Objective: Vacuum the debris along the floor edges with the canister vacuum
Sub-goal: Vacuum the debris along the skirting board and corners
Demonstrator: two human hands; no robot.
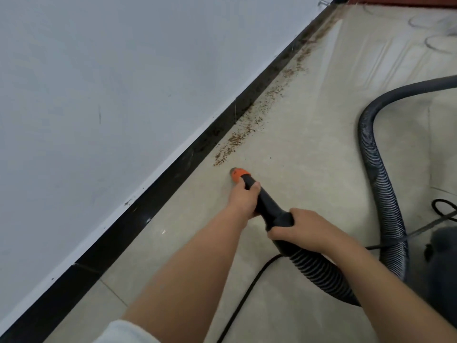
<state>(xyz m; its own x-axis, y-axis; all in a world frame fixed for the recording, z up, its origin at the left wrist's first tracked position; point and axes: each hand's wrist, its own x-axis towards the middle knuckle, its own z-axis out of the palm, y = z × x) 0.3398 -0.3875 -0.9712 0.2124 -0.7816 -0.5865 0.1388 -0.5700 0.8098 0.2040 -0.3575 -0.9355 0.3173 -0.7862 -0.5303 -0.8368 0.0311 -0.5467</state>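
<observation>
A band of brown debris (249,125) runs along the black baseboard (158,186) from mid-frame toward the far corner. The vacuum's black nozzle tube (269,206) ends in an orange tip (238,174) that sits on the beige floor just short of the nearest crumbs. My left hand (243,198) grips the tube close behind the orange tip. My right hand (304,230) grips the tube farther back, where the ribbed grey hose (376,159) joins it. The hose loops away to the right and back.
The white wall (99,95) rises at the left. A black power cord (247,293) snakes over the floor below my arms. The dark canister body (442,248) shows at the right edge. A red-brown surface (405,0) lies at the far end.
</observation>
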